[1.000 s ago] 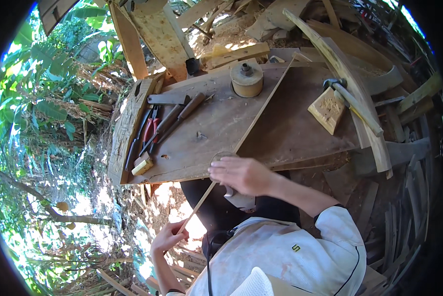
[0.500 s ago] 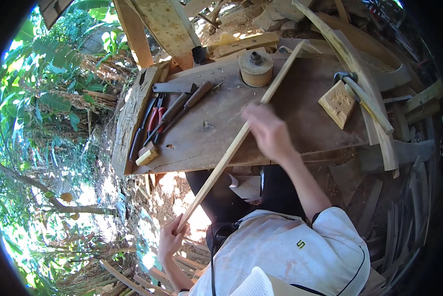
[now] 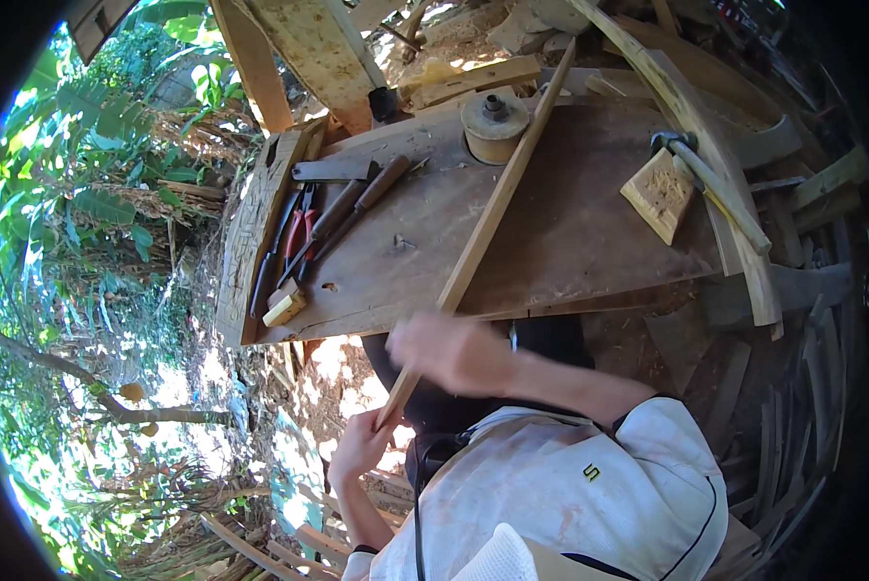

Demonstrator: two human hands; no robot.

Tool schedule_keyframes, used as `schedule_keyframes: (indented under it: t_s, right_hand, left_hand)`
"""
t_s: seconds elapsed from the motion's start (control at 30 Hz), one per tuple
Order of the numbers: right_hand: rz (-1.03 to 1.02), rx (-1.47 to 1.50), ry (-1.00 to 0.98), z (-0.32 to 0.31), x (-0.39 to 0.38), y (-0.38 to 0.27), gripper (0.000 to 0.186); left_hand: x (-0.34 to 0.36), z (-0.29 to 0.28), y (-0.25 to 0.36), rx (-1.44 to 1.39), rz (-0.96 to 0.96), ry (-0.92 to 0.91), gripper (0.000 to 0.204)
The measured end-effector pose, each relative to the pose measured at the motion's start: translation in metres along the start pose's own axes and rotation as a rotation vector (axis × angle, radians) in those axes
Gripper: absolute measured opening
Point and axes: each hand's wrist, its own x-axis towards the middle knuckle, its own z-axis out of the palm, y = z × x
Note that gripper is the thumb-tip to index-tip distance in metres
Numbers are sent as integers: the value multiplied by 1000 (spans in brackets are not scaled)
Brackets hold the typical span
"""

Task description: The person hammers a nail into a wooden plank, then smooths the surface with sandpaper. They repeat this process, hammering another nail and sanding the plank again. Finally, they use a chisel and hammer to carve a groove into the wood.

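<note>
Gripping wooden slat [image 3: 488, 228] | left hand [image 3: 362, 447] closed | right hand [image 3: 449, 351] closed

I see bright, dappled sunlight from above, overexposed on the ground at left. My right hand [image 3: 451, 351] is motion-blurred. Fisheye edges bend and fade black.

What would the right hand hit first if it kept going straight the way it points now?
The right hand points left, across the long wooden strip. It looks to meet that strip at once; motion blur hides whether they already touch.
</note>
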Motion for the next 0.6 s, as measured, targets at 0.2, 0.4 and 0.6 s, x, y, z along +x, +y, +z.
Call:
schedule_keyframes:
  t_s: [0.2,0.4,0.6]
  right_hand:
    - [50,-120,26,-37,4,47,20]
    - [74,-225,178,-39,5,42,21]
    - [140,-344,226,-87,1,88,20]
  left_hand:
    - [-1,-1,6,6,40,13,28]
    - [3,-7,2,-21,-14,-27,32]
    - [-29,-23,-38,-92,-93,-50,34]
